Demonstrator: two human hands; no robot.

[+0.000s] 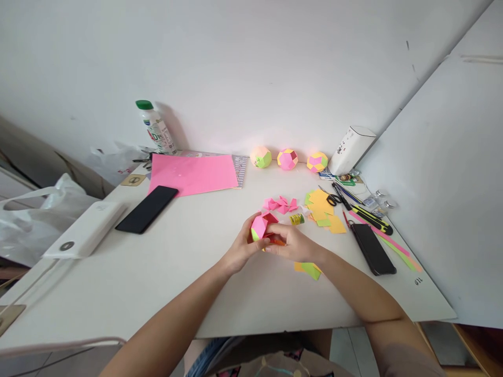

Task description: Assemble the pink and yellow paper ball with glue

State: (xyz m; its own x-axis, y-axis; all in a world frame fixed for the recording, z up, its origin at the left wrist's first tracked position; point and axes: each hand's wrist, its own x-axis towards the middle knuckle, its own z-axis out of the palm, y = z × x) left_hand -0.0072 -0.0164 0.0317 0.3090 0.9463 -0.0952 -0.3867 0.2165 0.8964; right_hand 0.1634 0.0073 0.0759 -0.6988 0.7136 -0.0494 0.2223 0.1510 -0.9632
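Note:
A partly built folded-paper ball (260, 225), pink with green and orange faces, is held above the white table. My left hand (242, 246) is closed around its left side, thumb in front. On the right, my right hand (293, 242) grips the ball's edge, its fingers reaching into the opening; whether it also pinches a loose piece is hidden. Just beyond the hands lie several folded pink paper pieces (281, 204) and a small yellow-green roll (297, 219). Yellow and green paper pieces (309, 269) rest beside my right wrist.
Three finished paper balls (287, 159) line the wall. At right are paper squares (320, 205), scissors (334, 199), a cutter knife (371, 218) and a black phone case (372, 248). Leftward lie pink sheets (192, 174), a black phone (148, 209), a white power bank (85, 229) and a bottle (157, 130).

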